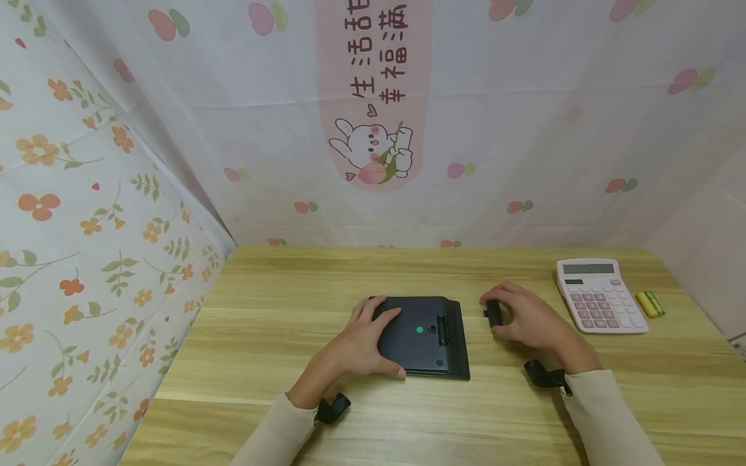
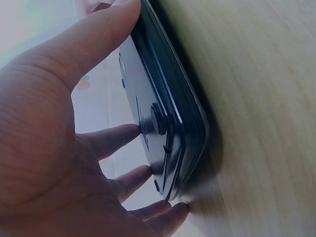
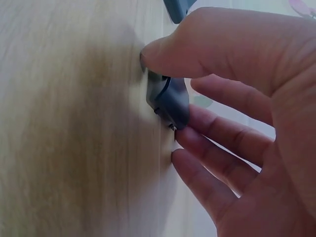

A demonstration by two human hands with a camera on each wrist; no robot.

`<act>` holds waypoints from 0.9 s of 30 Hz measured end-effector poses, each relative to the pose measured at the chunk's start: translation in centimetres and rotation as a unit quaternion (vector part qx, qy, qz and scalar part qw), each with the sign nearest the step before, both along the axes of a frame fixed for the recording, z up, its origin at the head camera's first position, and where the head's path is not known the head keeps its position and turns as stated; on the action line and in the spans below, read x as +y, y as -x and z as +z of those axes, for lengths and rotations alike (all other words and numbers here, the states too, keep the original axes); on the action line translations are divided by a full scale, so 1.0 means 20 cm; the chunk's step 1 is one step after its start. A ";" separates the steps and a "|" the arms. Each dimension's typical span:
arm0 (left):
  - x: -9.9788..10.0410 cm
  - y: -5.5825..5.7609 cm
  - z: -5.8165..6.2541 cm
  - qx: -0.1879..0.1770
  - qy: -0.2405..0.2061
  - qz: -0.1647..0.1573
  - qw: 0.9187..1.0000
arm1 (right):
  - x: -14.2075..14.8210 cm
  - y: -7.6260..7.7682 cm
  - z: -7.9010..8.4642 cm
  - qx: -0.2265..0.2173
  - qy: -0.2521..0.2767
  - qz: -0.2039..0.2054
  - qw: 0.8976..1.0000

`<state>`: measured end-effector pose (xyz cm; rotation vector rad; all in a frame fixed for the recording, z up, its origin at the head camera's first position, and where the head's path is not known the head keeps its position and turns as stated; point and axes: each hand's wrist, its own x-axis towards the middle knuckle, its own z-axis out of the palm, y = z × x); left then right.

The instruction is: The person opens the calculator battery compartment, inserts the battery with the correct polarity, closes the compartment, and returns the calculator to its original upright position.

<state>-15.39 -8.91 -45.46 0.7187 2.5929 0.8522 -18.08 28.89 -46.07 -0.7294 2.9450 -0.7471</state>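
A black calculator (image 1: pixel 428 353) lies face down on the table, its back showing a round green sticker and an uncovered battery compartment (image 1: pixel 443 331). My left hand (image 1: pixel 362 343) grips its left part, thumb on the near edge and fingers spread over the back and far edge. To the right of it, my right hand (image 1: pixel 529 318) pinches a small black battery cover (image 1: pixel 494 313) between thumb and fingers, at the tabletop. In the right wrist view the cover (image 3: pixel 170 101) stands tilted under the thumb, close to the wood.
A pink and white calculator (image 1: pixel 626 291) lies face up at the right. Beside it are two batteries (image 1: pixel 650 303), yellow and green. A patterned cloth (image 1: pixel 495 129) hangs behind the wooden table (image 1: pixel 280 278), and a floral cloth (image 1: pixel 105 213) hangs along the left.
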 end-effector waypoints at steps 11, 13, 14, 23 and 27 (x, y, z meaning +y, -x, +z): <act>-0.01 0.00 0.00 0.000 -0.001 -0.002 1.000 | 0.01 -0.01 0.01 -0.018 -0.003 -0.004 1.000; -0.01 0.00 0.00 -0.001 0.000 -0.002 1.000 | 0.02 -0.01 0.01 -0.019 -0.002 -0.006 1.000; -0.01 0.00 0.00 -0.001 0.000 -0.002 1.000 | 0.02 -0.01 0.01 -0.020 -0.001 -0.006 1.000; 0.00 0.00 0.01 -0.004 0.002 -0.002 1.000 | 0.02 0.00 0.01 -0.028 -0.002 -0.007 1.000; 0.00 0.00 0.01 -0.006 0.001 -0.001 1.000 | 0.02 -0.01 0.01 -0.026 -0.001 -0.003 1.000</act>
